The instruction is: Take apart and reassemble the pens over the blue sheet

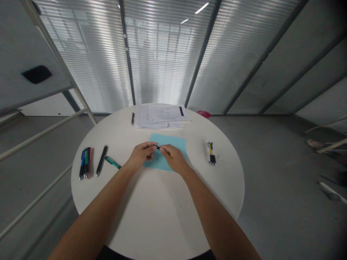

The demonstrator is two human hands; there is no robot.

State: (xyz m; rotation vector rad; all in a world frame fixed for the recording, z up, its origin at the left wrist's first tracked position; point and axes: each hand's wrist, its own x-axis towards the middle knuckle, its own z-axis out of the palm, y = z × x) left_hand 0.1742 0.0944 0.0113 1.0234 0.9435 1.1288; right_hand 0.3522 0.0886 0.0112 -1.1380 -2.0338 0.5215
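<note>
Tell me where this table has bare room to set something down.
Widest bare patch: the white table before the left hand and right hand. Another lies between the blue sheet and the yellow pens. Crowded: the far-left pens.

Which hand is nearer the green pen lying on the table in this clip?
Left. The left hand is just right of the green pen, close to its end but not touching it. The right hand is farther away, on the far side of the left hand.

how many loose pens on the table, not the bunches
3: a black pen by the papers, a black pen and a teal pen left of the left hand. It and the right hand may hide more.
</note>
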